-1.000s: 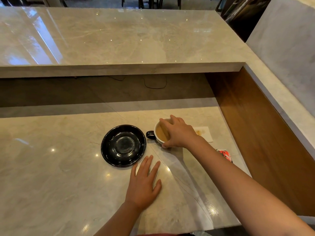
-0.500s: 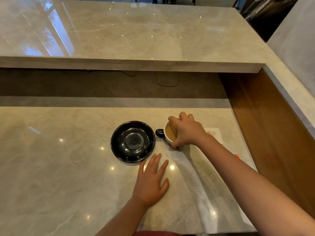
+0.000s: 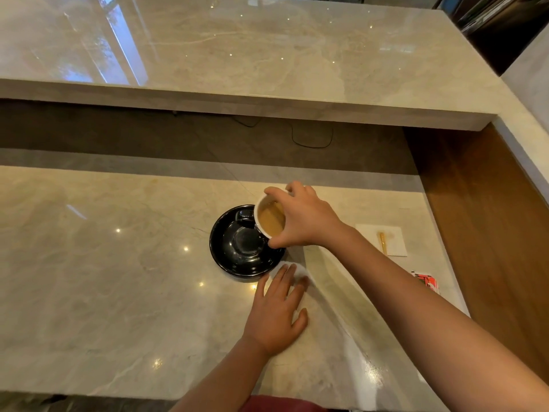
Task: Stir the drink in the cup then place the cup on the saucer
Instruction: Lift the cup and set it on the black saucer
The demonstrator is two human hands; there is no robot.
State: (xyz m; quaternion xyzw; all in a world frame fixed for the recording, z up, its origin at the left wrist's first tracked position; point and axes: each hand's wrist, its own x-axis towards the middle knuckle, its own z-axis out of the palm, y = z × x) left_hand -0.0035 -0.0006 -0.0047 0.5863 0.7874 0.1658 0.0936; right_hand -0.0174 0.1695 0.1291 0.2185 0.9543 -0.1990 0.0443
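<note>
White inside and filled with a light brown drink, the small round ceramic cup [image 3: 269, 219] is pinched by its rim from above in the person's right hand [image 3: 303, 218], thumb on the near side and fingers curled over the far side. The cup sits tilted over the right edge of the glossy black round saucer [image 3: 237, 254], and whether it touches the saucer cannot be told; its dark handle points left over the saucer's well. The left hand [image 3: 274, 313] lies flat on the pale marble counter [image 3: 104, 278] with fingers spread, fingertips just beside the saucer's near rim. Toward the counter's right edge lies a white square paper napkin [image 3: 392, 239] with a thin wooden stir stick [image 3: 382, 242] resting on it. Nearer the right front corner lies a red-and-white printed sachet [image 3: 426, 282]. A raised marble ledge [image 3: 267, 55] runs behind the counter's far edge.
</note>
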